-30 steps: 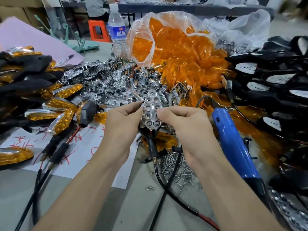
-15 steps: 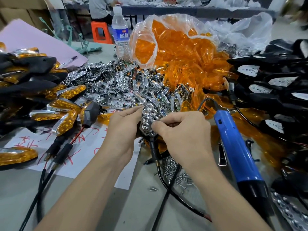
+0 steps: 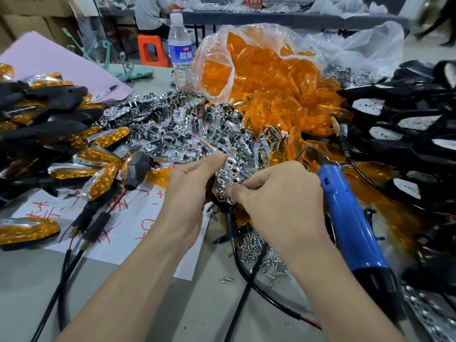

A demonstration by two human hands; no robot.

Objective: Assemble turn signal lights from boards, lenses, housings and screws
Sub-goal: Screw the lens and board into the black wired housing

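At the middle of the table my left hand [image 3: 190,193] grips a chrome reflector board [image 3: 228,177] seated in a black housing with a stalk and cable hanging below. My right hand [image 3: 278,201] pinches the board's right edge, its fingers curled over it. Most of the housing is hidden behind my hands. A heap of chrome reflector boards [image 3: 177,129] lies behind, orange lenses [image 3: 266,77] spill from a clear bag, and small screws [image 3: 261,255] are scattered under my right wrist. Black housings [image 3: 407,134] are stacked at the right.
A blue electric screwdriver [image 3: 350,218] lies just right of my right hand. Finished amber lights [image 3: 98,164] pile up at the left on white paper with red writing [image 3: 138,218]. A water bottle [image 3: 180,50] stands at the back. Black cables cross the near table.
The board and housing have tilted and sunk lower between my hands. My right hand has closed further over the board's face and right edge.
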